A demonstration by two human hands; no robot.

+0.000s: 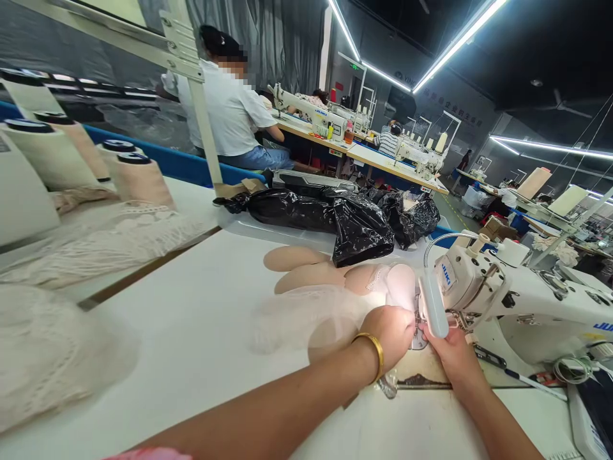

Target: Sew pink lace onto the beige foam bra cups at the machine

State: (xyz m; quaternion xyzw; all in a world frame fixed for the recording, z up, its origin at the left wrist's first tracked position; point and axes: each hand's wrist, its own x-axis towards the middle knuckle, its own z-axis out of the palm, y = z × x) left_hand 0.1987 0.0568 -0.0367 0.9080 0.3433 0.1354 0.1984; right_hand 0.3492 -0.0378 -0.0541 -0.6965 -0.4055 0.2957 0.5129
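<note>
My left hand (393,331), with a gold bangle (372,350) at the wrist, is closed beside the sewing machine's needle area. Its fingers pinch the near edge of a pale pink bra cup piece (401,286), though the fingertips are mostly hidden. Across the needle area, my right hand (453,354) has its thumb and fingers drawn together close to the presser foot. A small lamp (435,310) covers part of it, and what it grips cannot be made out. Beige cup pads (306,279) and sheer lace (297,319) lie on the white table left of my hands.
The white sewing machine (517,287) fills the right side. Black plastic bags (306,214) lie along the table's far edge. Thread cones (141,179) and lace pieces (119,233) stand and lie at left. Black-handled snips (489,355) rest by the machine. A person (230,118) sits at another bench.
</note>
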